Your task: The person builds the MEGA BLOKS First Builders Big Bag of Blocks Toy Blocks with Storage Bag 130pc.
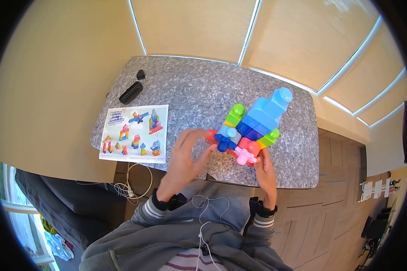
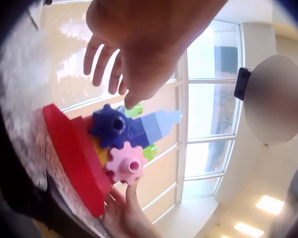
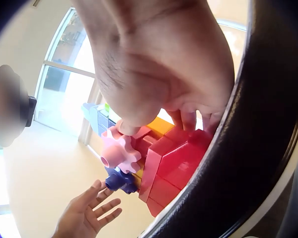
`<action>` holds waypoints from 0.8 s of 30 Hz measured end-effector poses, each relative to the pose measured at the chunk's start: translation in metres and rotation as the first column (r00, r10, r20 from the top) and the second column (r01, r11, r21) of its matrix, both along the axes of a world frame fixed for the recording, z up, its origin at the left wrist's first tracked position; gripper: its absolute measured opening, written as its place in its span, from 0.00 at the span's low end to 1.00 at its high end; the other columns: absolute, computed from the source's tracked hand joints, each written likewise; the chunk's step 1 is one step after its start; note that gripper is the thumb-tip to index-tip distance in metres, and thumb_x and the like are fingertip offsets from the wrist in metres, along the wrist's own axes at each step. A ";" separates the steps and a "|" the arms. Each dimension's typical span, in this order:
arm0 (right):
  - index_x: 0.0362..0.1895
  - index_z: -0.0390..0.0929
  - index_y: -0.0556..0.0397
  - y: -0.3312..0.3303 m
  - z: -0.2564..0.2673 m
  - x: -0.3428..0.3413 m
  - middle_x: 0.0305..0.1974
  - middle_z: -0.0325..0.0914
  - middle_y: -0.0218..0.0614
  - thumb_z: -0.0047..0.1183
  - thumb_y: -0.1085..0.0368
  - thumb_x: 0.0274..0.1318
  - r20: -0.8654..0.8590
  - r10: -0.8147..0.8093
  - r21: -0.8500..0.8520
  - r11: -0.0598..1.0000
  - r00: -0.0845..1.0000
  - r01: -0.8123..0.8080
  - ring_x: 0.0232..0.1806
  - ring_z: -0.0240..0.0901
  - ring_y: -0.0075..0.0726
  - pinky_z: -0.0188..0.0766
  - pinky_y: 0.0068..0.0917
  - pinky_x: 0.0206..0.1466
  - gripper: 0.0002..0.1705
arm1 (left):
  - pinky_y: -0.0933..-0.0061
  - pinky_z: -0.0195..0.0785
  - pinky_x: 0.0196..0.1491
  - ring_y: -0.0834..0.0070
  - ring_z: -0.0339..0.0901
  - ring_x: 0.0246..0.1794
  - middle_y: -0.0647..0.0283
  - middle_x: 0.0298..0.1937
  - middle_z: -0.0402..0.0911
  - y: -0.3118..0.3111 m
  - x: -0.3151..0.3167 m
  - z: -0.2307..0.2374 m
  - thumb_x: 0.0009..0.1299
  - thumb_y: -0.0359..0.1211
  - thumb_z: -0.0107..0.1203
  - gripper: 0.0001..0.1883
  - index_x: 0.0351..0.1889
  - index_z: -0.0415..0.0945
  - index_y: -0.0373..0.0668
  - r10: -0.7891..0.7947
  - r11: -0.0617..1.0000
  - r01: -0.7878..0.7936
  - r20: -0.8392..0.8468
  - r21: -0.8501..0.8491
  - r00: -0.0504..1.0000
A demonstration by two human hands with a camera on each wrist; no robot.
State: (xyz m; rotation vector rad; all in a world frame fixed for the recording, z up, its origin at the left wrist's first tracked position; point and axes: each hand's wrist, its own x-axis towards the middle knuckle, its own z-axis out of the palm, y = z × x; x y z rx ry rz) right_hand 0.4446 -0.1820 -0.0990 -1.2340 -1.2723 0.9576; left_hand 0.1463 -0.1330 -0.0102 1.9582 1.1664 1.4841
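Observation:
A toy block model stands on the grey speckled table (image 1: 190, 86). Its red base (image 2: 72, 161) carries a tower of dark and light blue blocks (image 1: 263, 110), with green blocks (image 1: 236, 113) on either side. On its near face sit a dark blue gear (image 2: 111, 126) and a pink gear (image 2: 126, 163). My right hand (image 1: 266, 174) grips the model's right end, thumb beside the pink gear and fingers behind the red base. Just left of the blue gear, my left hand (image 1: 185, 156) holds nothing, its fingers apart and the thumb tip close to the gear.
A building ideas sheet (image 1: 133, 133) with printed models lies on the table's left side. Behind it are a black case (image 1: 131, 92) and a small black piece (image 1: 140, 74). A white cable (image 1: 130, 192) hangs below the table's front edge.

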 end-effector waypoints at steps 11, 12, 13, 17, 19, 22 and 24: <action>0.86 0.68 0.58 0.001 0.011 0.000 0.71 0.84 0.44 0.70 0.64 0.81 0.104 0.127 -0.027 0.992 0.987 -0.124 0.70 0.82 0.39 0.75 0.39 0.77 0.39 | 0.48 0.78 0.72 0.42 0.83 0.73 0.45 0.72 0.85 0.103 -0.200 0.019 0.81 0.38 0.74 0.30 0.76 0.78 0.39 0.271 0.948 -0.317 -0.600 0.030 0.753; 0.86 0.68 0.58 0.001 0.010 0.000 0.71 0.84 0.44 0.70 0.64 0.81 0.100 0.123 -0.023 0.992 0.987 -0.121 0.70 0.82 0.39 0.75 0.39 0.77 0.39 | 0.46 0.76 0.76 0.39 0.81 0.76 0.43 0.75 0.82 0.121 -0.224 0.003 0.81 0.40 0.74 0.34 0.80 0.75 0.39 0.283 0.943 -0.327 -0.668 0.062 0.688; 0.87 0.68 0.58 0.001 0.009 0.000 0.72 0.84 0.44 0.69 0.63 0.81 0.114 0.124 -0.019 0.992 0.986 -0.122 0.71 0.82 0.40 0.75 0.40 0.78 0.39 | 0.46 0.76 0.76 0.39 0.81 0.76 0.43 0.75 0.82 0.136 -0.241 -0.008 0.81 0.40 0.74 0.34 0.80 0.75 0.39 0.282 0.944 -0.322 -0.670 0.068 0.686; 0.88 0.66 0.58 0.001 0.000 0.000 0.72 0.84 0.45 0.70 0.57 0.82 0.072 0.106 0.018 0.994 0.992 -0.108 0.73 0.81 0.43 0.73 0.41 0.80 0.42 | 0.45 0.69 0.83 0.33 0.74 0.82 0.35 0.81 0.76 0.179 -0.280 -0.043 0.79 0.49 0.75 0.47 0.88 0.66 0.36 0.270 0.905 -0.426 -0.794 0.015 0.545; 0.88 0.66 0.59 0.002 0.003 0.000 0.73 0.83 0.46 0.70 0.55 0.81 0.061 0.124 0.018 0.992 0.990 -0.126 0.74 0.81 0.43 0.73 0.42 0.81 0.43 | 0.44 0.70 0.83 0.32 0.74 0.82 0.33 0.81 0.77 0.193 -0.287 -0.059 0.79 0.50 0.75 0.48 0.89 0.64 0.35 0.266 0.895 -0.447 -0.821 0.015 0.506; 0.89 0.66 0.59 0.002 0.003 0.003 0.74 0.83 0.47 0.71 0.54 0.81 0.076 0.139 0.023 0.990 0.987 -0.141 0.75 0.80 0.44 0.72 0.43 0.82 0.45 | 0.41 0.73 0.79 0.31 0.77 0.79 0.30 0.76 0.80 0.199 -0.275 -0.065 0.80 0.52 0.74 0.46 0.85 0.68 0.33 0.203 0.848 -0.505 -0.781 -0.161 0.591; 0.89 0.66 0.60 0.002 -0.002 0.004 0.75 0.83 0.48 0.71 0.54 0.81 0.094 0.135 0.030 0.990 0.986 -0.138 0.76 0.80 0.45 0.71 0.43 0.83 0.44 | 0.38 0.76 0.73 0.29 0.80 0.74 0.29 0.71 0.82 0.189 -0.255 -0.044 0.81 0.49 0.73 0.39 0.79 0.72 0.31 0.202 0.819 -0.529 -0.751 -0.223 0.629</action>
